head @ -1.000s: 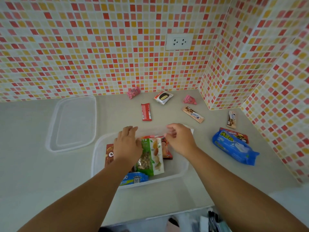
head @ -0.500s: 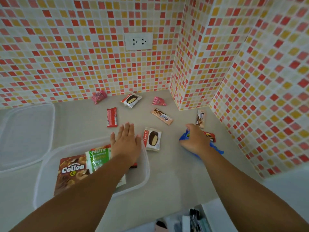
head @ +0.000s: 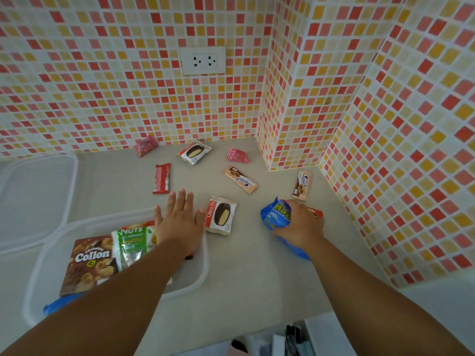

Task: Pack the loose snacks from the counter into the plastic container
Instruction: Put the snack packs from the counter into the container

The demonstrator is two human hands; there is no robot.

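The clear plastic container (head: pixel 203 268) sits at the lower left with a brown Collon box (head: pixel 90 263) and a green nuts bag (head: pixel 131 242) inside. My left hand (head: pixel 180 219) lies flat with straight fingers over the container's right end. My right hand (head: pixel 298 224) grips a blue snack pack (head: pixel 273 214) on the counter, lifting its near end. A Choco Pie packet (head: pixel 221 214) lies between my hands. Loose on the counter beyond are a red bar (head: pixel 162 178), a second Choco Pie (head: pixel 194 152), two pink packets (head: pixel 146 145) (head: pixel 237 155) and two beige wafer packs (head: pixel 240 179) (head: pixel 302 185).
The container's clear lid (head: pixel 33 199) lies at the far left. A red packet (head: pixel 315 213) peeks out behind my right hand. Tiled walls close off the back and right, with a jutting corner (head: pixel 282 150) and a wall socket (head: pixel 202 60). The counter's front edge (head: pixel 257 327) runs below.
The view swung right. My right hand left the container, reached right and closed on the blue pack, whose end now rises. A Choco Pie packet now lies beside the container. My left hand flattened.
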